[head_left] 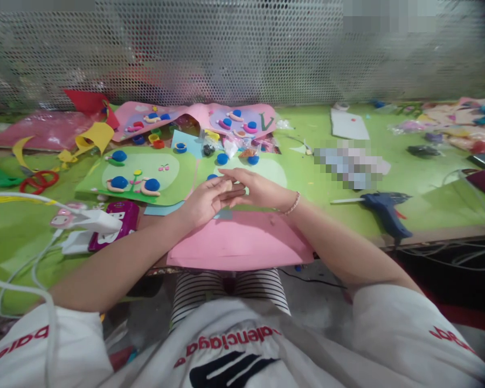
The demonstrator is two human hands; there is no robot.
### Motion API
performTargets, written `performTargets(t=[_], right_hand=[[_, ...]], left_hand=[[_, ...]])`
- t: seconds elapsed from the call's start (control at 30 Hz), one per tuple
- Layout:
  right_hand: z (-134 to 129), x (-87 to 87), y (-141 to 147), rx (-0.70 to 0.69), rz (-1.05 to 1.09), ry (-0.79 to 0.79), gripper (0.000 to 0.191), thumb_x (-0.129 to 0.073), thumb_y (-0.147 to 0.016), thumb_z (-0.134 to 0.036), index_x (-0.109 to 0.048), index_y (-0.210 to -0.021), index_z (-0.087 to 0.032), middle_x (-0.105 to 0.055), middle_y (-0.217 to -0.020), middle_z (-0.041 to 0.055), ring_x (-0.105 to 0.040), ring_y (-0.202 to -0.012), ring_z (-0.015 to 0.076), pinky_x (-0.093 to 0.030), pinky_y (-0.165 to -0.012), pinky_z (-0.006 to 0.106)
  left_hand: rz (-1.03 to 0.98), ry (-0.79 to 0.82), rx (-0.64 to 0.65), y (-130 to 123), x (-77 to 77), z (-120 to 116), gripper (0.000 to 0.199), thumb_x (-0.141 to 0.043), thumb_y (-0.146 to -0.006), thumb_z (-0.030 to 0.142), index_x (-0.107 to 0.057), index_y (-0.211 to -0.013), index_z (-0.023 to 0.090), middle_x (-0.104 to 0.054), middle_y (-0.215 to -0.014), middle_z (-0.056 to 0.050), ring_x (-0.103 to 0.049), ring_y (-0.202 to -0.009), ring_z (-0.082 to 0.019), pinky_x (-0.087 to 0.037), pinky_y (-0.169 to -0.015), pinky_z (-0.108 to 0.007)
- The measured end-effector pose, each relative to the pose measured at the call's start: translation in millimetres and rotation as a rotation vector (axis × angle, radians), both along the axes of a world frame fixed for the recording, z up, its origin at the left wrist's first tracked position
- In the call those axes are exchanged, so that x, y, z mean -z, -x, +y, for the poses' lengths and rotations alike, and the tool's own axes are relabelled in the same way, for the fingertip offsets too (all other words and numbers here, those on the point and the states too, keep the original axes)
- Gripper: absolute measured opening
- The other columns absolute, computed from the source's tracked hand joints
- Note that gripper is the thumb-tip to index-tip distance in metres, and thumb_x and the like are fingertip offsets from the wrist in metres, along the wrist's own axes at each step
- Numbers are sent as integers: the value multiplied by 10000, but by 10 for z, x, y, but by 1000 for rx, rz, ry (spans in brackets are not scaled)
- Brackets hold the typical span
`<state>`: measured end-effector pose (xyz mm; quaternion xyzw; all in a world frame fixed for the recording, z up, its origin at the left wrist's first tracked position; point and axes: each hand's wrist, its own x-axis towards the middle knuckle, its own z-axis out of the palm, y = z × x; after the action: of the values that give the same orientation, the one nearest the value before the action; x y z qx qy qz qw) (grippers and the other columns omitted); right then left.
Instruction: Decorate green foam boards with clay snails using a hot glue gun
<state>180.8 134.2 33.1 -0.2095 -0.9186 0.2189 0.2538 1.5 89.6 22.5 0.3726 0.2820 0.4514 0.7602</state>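
Observation:
My left hand (207, 203) is palm up, and my right hand (262, 189) lies palm down partly over its fingers. The fingertips of both press together around something small and pale that I cannot make out. Below them is a pink sheet (242, 242) at the table edge. Behind and beside my hands lies an open green card (92, 186), its left half bearing blue and tan clay snails (150, 186). Blue clay balls (222, 159) rest on its upper right part, and another is partly hidden by my right hand.
A pink card with clay snails (194, 112) stands behind. To the right are a blue glue gun (386, 211) and a white piece (350, 125). Red-handled scissors (39, 182), a purple power strip (115, 223) and white cables lie left. A perforated metal panel (226, 48) borders the back.

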Motion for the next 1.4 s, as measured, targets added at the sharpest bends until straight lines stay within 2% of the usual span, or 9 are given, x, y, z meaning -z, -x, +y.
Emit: performTargets(t=[0.2,0.33,0.47,0.57,0.67,0.8,1.0,1.2,1.4], right_hand=[[24,16,3,20,133,-191,322,-580,-882,-273,-602,-1188,-176,-589,-1192,132,-570,-1123,203,-500,-960,358],[9,0,20,67,145,-184,213,-513,-927,-295,-671,-1045,-216,-659,-1047,82,-625,-974,168,-529,-860,306],[-16,-31,0,130,152,-187,210,-501,-932,-314,-688,-969,-226,-676,-952,69,-637,-879,168,-532,-784,312],[-39,-63,-17,205,209,-182,203,-509,-932,-283,-662,-1041,-206,-685,-890,61,-643,-830,156,-532,-749,301],[-47,-89,-20,242,224,-133,193,-560,-905,-269,-638,-1066,-195,-692,-849,40,-642,-757,135,-533,-709,279],[-18,-86,5,130,271,-186,135,-567,-901,-249,-677,-848,-192,-697,-845,40,-640,-766,124,-531,-693,266],[83,-38,-2,183,386,27,171,-673,-821,-353,-706,-801,-186,-675,-814,50,-617,-746,130,-515,-651,268],[154,-44,-49,375,594,303,266,-735,-742,-398,-700,-865,-164,-645,-765,20,-573,-660,111,-490,-602,258],[9,-80,46,136,474,195,131,-713,-780,-322,-700,-778,-192,-673,-898,44,-624,-860,144,-526,-812,321]], left_hand=[[-45,3,-56,-2,-25,-8,432,-679,-796,156,-456,-1152,256,-675,-947,7,-680,-946,-171,-458,-954,-370],[-65,55,-40,3,-36,-6,371,-681,-802,165,-474,-1105,215,-670,-922,-3,-674,-874,-151,-475,-934,-386],[-122,147,44,27,-51,11,259,-595,-873,328,-549,-1084,185,-679,-968,-60,-669,-956,-222,-492,-901,-399],[-87,163,81,28,-33,14,257,-587,-874,332,-609,-1057,154,-677,-1047,-102,-654,-1022,-259,-499,-882,-381],[-28,93,-50,15,2,18,157,-662,-822,237,-656,-953,151,-696,-945,-58,-679,-901,-185,-506,-848,-308],[35,19,-195,10,44,45,142,-762,-724,213,-668,-792,132,-680,-737,-12,-656,-719,-100,-516,-820,-249],[31,65,-266,4,30,64,207,-825,-591,143,-667,-722,119,-679,-687,-9,-648,-692,-89,-532,-723,-206],[62,136,-332,-13,-19,68,202,-772,-615,41,-621,-715,132,-650,-646,13,-626,-620,-69,-509,-623,-162],[18,116,-336,-30,7,71,117,-721,-696,33,-643,-701,121,-644,-651,21,-627,-645,-51,-518,-690,-147]])
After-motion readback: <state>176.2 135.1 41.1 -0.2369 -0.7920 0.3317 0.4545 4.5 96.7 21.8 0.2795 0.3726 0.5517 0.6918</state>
